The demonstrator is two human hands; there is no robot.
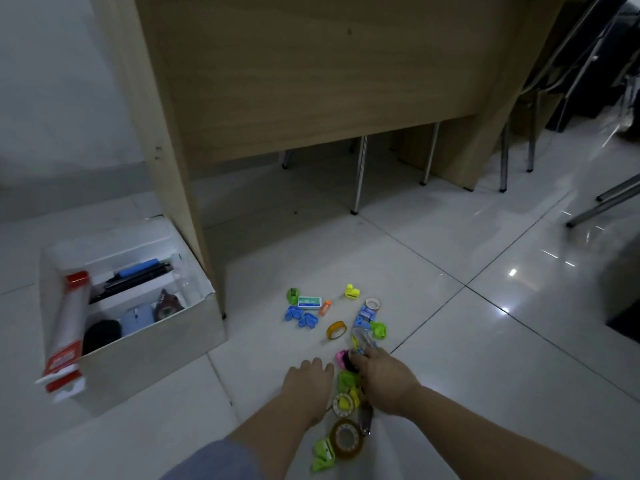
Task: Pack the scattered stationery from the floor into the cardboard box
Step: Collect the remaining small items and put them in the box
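Small stationery lies scattered on the white tiled floor: blue clips [300,316], a green sharpener [293,294], a small teal box [309,302], a yellow tape roll [336,330], green clips [347,380] and a large tape roll [347,438]. My right hand [384,379] curls its fingers round a clear, yellowish item [361,338] beside a pink piece [341,358]. My left hand [306,386] hovers flat, fingers relaxed, holding nothing. The cardboard box [156,348] stands at the left, with pens, a red-capped tube and dark items inside.
A wooden desk panel [311,81] rises just behind the stationery, its side board next to the box. Metal chair legs [360,174] stand under and to the right of the desk. A dark object [623,296] sits at the right edge.
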